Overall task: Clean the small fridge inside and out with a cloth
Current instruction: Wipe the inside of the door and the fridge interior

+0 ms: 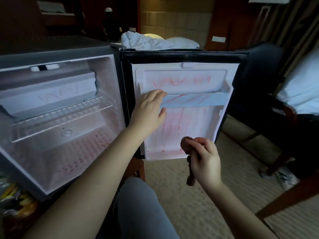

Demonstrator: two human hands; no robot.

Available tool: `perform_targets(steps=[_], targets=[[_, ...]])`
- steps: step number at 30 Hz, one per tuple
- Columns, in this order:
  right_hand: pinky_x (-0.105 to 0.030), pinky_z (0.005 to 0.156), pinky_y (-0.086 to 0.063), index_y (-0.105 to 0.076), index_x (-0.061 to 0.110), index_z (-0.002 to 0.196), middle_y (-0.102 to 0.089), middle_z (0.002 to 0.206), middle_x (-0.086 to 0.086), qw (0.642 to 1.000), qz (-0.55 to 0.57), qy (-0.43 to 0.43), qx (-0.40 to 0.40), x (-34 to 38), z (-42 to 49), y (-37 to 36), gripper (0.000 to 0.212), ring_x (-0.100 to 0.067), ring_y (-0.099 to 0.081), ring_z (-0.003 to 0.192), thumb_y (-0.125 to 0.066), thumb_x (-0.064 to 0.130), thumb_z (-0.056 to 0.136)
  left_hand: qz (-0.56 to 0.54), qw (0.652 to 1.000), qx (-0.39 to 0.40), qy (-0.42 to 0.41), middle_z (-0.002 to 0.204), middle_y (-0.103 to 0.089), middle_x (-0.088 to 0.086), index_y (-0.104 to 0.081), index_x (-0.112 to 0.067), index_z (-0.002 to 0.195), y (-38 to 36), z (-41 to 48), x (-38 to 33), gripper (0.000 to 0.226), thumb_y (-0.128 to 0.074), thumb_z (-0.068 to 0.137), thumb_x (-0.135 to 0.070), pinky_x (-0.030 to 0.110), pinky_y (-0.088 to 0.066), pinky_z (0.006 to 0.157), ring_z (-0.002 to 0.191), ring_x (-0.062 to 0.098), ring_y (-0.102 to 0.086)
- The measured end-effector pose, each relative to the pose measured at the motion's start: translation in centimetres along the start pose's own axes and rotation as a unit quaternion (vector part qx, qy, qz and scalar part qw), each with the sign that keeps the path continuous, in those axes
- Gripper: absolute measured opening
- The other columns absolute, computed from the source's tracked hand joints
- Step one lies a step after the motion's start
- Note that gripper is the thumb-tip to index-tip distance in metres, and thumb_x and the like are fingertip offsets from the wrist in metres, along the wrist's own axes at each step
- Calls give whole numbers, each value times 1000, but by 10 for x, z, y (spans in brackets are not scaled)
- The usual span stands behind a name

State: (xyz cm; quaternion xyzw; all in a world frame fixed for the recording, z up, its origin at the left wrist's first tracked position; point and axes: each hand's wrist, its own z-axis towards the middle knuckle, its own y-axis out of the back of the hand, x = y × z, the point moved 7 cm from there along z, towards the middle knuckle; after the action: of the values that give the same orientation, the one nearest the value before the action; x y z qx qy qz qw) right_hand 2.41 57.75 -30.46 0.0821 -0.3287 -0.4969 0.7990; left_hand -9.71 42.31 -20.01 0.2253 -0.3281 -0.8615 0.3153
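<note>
The fridge (57, 107) is white inside, with red dashes on its floor. The fridge's black-rimmed door (186, 128) has red streaks on white, and its bar (195, 100) is pale blue with red slashes. In front of the fridge the cloth (185, 143) is brown and the carpet (181, 200) beige, finely patterned.

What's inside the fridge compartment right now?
Fridge: a wire shelf, a white freezer box above it, red marks on the floor. No food seen. The box's inside is hidden by its front.
</note>
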Motion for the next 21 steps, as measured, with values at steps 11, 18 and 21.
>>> perform_targets(steps=[11, 18, 21], targets=[[-16, 84, -44, -73, 12, 104, -60, 102, 1, 997, -62, -17, -30, -17, 5, 54, 42, -21, -58, 91, -67, -17, 73, 68, 996, -3, 50, 89, -69, 12, -69, -3, 101, -10, 9, 7, 46, -36, 80, -27, 38, -50, 83, 83, 34, -62], [-24, 87, -38, -70, 2, 104, -65, 104, -13, 974, -122, 73, -178, 9, 82, 98, 29, -28, -55, 91, -66, -10, 78, 64, 997, -40, 5, 93, -68, 11, -68, -2, 104, 5, -11, 18, 40, -43, 83, -26, 43, -45, 95, 87, 32, -63], [-30, 94, -41, -71, 2, 108, -64, 105, -16, 968, -139, 109, -178, 11, 62, 73, 28, -30, -56, 98, -61, -7, 83, 68, 997, -42, -21, 95, -69, 9, -68, -5, 106, 12, -15, 24, 42, -44, 81, -28, 47, -39, 102, 88, 31, -63]])
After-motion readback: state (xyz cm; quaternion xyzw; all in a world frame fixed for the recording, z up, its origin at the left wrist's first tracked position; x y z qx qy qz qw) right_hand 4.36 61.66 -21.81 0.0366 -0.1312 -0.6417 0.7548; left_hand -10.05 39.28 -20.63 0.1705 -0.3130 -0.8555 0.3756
